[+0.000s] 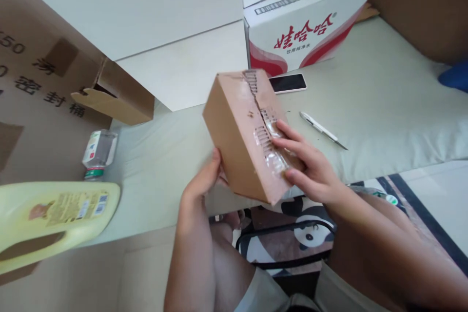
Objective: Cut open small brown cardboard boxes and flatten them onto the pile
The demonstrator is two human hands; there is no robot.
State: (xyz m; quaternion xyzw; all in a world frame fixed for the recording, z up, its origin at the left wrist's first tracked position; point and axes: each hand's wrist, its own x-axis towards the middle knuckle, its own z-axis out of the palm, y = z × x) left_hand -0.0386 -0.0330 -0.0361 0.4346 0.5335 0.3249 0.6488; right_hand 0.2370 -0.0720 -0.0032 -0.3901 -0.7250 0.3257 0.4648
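A brown cardboard box (234, 141), tilted, is held above the pale green cloth surface. Clear tape and a ragged, torn line run along its top face. My left hand (204, 175) grips the lower left side, thumb against the cardboard and the other fingers hidden beneath. Across the taped face, near the lower right edge, lies my right hand (310, 165), its thumb and fingers bent onto the tape and box edge. To the right of the box rests a white pen-like cutter (323, 130) with a dark tip. Partly behind the box is a phone (288, 83).
A white and red drink carton (303, 34) and a white cabinet (183, 9) stand at the back. On the left are an open small carton (127, 97), a clear bottle (99, 151) and a yellow jug (73, 214). A panda-print bag (307, 231) sits below the cloth's edge.
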